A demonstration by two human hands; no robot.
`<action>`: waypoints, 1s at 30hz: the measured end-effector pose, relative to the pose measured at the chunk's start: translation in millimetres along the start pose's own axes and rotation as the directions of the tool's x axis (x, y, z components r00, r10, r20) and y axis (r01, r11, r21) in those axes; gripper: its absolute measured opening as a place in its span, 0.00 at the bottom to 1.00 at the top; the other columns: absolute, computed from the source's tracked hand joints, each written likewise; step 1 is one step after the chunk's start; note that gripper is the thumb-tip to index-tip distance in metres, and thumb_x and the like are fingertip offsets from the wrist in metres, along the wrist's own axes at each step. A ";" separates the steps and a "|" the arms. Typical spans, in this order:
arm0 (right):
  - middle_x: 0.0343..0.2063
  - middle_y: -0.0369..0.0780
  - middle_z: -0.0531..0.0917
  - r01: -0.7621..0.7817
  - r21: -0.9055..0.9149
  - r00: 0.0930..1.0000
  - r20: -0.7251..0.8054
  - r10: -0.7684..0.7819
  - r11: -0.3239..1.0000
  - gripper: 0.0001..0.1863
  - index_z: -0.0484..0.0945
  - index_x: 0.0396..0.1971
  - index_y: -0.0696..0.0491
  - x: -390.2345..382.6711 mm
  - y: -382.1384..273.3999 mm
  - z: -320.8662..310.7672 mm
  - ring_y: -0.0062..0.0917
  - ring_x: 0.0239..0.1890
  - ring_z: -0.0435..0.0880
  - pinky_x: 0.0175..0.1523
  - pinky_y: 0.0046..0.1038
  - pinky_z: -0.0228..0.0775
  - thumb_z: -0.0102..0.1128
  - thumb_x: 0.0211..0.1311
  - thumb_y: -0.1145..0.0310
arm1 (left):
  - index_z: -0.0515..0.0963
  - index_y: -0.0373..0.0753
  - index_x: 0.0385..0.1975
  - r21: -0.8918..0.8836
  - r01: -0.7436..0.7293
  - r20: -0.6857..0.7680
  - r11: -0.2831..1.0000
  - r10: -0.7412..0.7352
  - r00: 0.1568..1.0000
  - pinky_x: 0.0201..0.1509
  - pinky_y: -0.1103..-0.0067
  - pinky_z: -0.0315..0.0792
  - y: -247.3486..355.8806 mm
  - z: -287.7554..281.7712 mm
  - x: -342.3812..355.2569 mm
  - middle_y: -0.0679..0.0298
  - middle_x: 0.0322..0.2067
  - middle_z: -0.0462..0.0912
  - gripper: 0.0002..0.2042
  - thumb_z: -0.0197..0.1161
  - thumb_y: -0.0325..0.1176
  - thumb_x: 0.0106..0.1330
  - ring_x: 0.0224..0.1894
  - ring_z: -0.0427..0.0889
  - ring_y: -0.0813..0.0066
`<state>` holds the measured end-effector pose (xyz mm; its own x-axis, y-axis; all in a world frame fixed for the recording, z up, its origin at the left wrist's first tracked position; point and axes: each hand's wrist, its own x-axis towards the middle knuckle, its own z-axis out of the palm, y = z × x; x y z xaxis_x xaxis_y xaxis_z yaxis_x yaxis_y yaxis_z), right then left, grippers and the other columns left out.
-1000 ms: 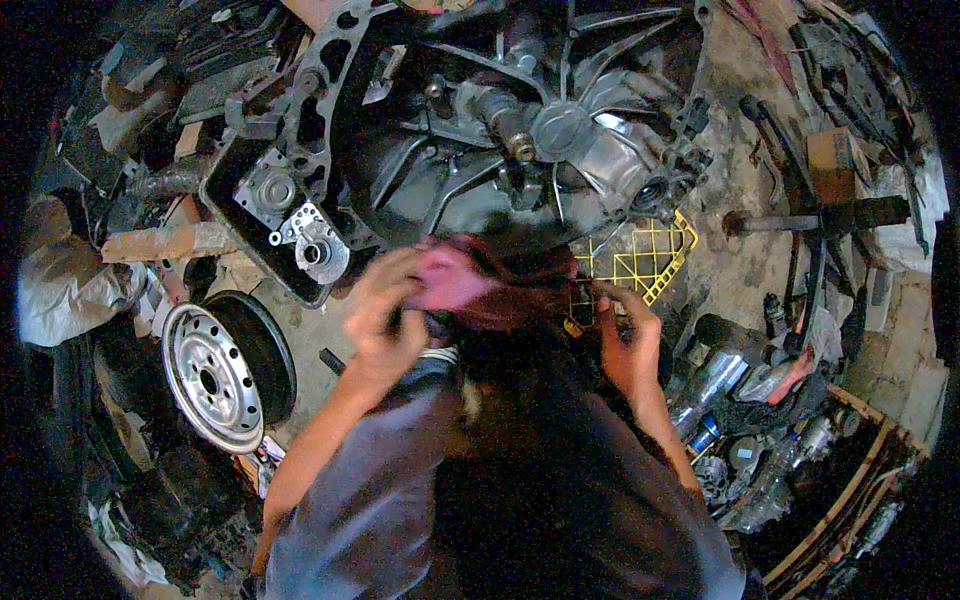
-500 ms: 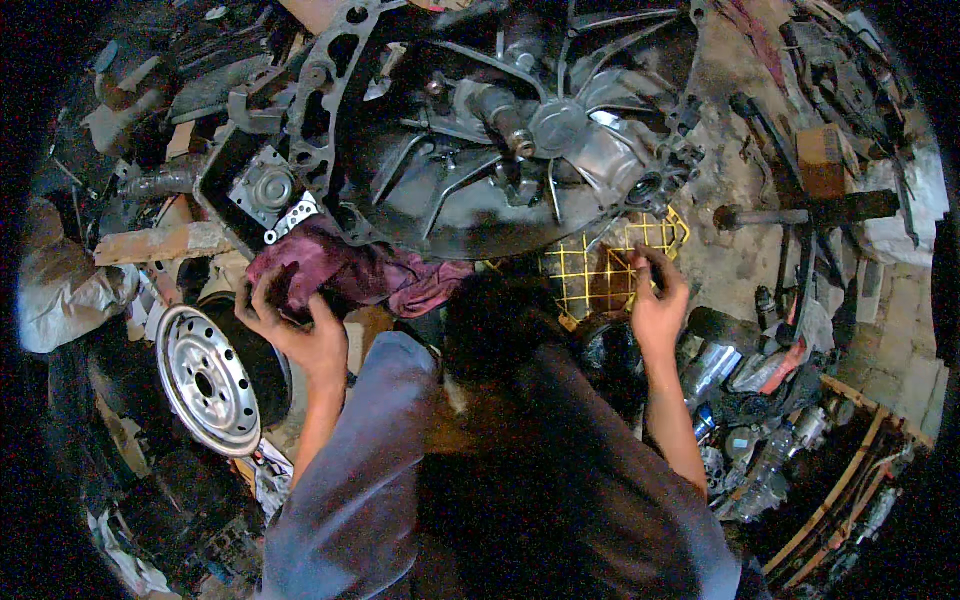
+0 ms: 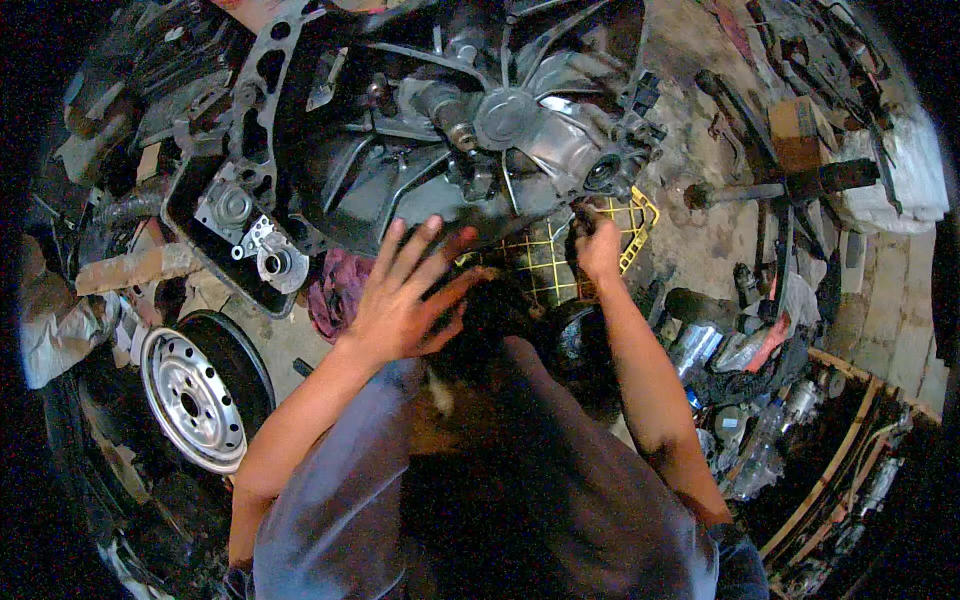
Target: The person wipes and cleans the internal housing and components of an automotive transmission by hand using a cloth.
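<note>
A large grey metal gearbox housing (image 3: 500, 140) lies on the ground ahead of me. My left hand (image 3: 405, 295) hovers with fingers spread just below the housing's lower edge and holds nothing. A maroon rag (image 3: 335, 290) lies on the ground to the left of that hand. My right hand (image 3: 598, 250) is closed around a small dark part at the housing's lower right edge, over a yellow wire crate (image 3: 560, 255). What exactly the fingers grip is hidden by the hand.
A silver wheel rim (image 3: 190, 400) in a tyre lies at lower left. A dark frame with a shiny bracket (image 3: 255, 240) sits left of the housing. Plastic bottles (image 3: 740, 400) and scrap crowd the right, with a long dark bar (image 3: 790, 185) beyond.
My left hand let go of the maroon rag, which now lies on the ground, and moved right toward the housing with fingers spread. My right hand rose slightly to the housing's edge.
</note>
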<state>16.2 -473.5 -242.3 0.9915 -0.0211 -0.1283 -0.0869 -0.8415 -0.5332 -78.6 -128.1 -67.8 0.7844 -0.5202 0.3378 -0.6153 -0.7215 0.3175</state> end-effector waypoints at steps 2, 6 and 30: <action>0.52 0.56 0.83 0.091 -0.112 0.996 0.031 -0.088 0.990 0.24 0.82 0.53 0.59 -1.9 0.6 2.3 0.54 0.48 0.84 0.55 0.47 0.78 0.65 0.52 0.76 | 0.80 0.51 0.59 -0.013 0.003 0.097 1.000 -0.002 0.995 0.79 0.45 0.48 5.8 8.1 5.6 0.57 0.75 0.61 0.27 0.72 0.42 0.56 0.77 0.55 0.45; 0.66 0.54 0.72 0.136 -0.280 0.982 0.162 -0.093 0.950 0.27 0.84 0.54 0.50 -6.1 -10.5 -7.5 0.52 0.55 0.82 0.58 0.45 0.77 0.61 0.51 0.81 | 0.78 0.52 0.63 -0.004 -0.015 0.145 1.000 0.015 0.989 0.80 0.45 0.46 8.9 19.4 5.8 0.58 0.76 0.59 0.30 0.72 0.44 0.56 0.78 0.53 0.45; 0.47 0.52 0.84 0.290 -0.540 0.942 0.309 -0.135 0.790 0.21 0.76 0.55 0.59 -3.3 9.6 -39.1 0.47 0.52 0.84 0.60 0.46 0.76 0.59 0.61 0.73 | 0.83 0.46 0.56 -0.143 -0.015 0.094 0.990 0.029 0.995 0.77 0.48 0.57 14.2 25.1 16.3 0.51 0.69 0.66 0.29 0.75 0.34 0.48 0.74 0.60 0.43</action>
<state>15.9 -502.6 -214.3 0.9154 0.2600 -0.3072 0.2709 -0.9626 -0.0074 -72.6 -158.3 -80.0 0.7705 -0.5812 0.2619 -0.6317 -0.6410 0.4359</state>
